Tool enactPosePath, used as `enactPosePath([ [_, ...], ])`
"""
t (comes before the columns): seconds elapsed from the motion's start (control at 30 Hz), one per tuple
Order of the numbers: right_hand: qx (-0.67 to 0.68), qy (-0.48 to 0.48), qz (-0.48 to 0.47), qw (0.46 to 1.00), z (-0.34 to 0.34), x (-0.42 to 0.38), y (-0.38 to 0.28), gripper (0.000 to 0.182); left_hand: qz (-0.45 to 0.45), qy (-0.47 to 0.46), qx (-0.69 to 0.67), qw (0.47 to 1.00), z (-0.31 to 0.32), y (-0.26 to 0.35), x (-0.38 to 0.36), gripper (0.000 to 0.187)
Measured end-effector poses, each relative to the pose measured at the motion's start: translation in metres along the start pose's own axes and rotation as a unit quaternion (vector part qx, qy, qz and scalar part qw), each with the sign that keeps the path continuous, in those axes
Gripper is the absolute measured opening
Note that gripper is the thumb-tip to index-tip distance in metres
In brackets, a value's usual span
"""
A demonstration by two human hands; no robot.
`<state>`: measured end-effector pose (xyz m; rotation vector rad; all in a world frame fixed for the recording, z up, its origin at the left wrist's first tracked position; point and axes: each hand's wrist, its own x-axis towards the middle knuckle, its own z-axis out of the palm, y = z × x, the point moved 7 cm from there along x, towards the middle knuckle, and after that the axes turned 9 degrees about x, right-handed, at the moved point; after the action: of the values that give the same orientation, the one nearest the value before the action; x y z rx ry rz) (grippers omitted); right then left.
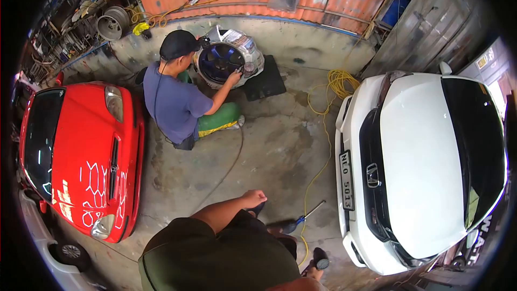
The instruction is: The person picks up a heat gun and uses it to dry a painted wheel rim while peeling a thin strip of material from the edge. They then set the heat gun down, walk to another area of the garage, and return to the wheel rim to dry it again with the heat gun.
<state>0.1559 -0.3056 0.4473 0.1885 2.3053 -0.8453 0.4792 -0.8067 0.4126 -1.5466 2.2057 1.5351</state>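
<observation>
My left hand (253, 198) rests near my knee with its fingers curled closed, and nothing shows in it. A dark shoe (258, 208) is just below that hand. At the bottom edge, a bare patch of skin may be my right arm; my right hand is outside the picture. On the floor to the right of my left hand lies a blue-handled tool (300, 220) with a long metal shaft, beside a yellow hose (306, 194).
A co-worker (177, 97) squats ahead, one hand by a wheel (219, 62) covered partly with newspaper (245, 48). A red car (81, 156) stands left, a white car (420, 161) right. Coiled yellow hose (343, 82) lies by the back wall; a thin hose (237, 153) crosses the floor.
</observation>
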Motion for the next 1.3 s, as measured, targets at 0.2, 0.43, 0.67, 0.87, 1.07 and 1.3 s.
enactPosePath([
  [0.2, -0.102, -0.113, 0.008, 0.988, 0.010, 0.010, -0.019, 0.035, -0.028, -0.016, 0.042, 0.999, 0.021, -0.039, -0.019, 0.041],
  [0.43, -0.137, -0.186, -0.013, 0.973, 0.001, 0.059, -0.078, 0.037, -0.205, -0.097, 0.211, 0.951, 0.032, -0.156, -0.072, 0.055],
  [0.67, -0.151, -0.255, -0.004, 0.955, -0.008, 0.126, -0.120, 0.038, -0.175, -0.125, 0.189, 0.958, 0.086, -0.068, -0.098, 0.060],
  [0.87, -0.160, -0.320, 0.031, 0.933, 0.003, 0.168, -0.152, 0.040, -0.073, -0.110, -0.011, 0.991, 0.144, 0.064, -0.081, 0.061],
  [1.07, -0.323, -0.379, -0.117, 0.859, 0.100, 0.308, -0.129, 0.039, -0.032, -0.095, -0.074, 0.992, 0.187, 0.110, -0.146, 0.061],
  [1.3, -0.405, -0.366, -0.209, 0.812, 0.132, 0.214, -0.236, 0.046, -0.334, 0.154, -0.129, 0.921, 0.203, -0.004, -0.278, 0.067],
])
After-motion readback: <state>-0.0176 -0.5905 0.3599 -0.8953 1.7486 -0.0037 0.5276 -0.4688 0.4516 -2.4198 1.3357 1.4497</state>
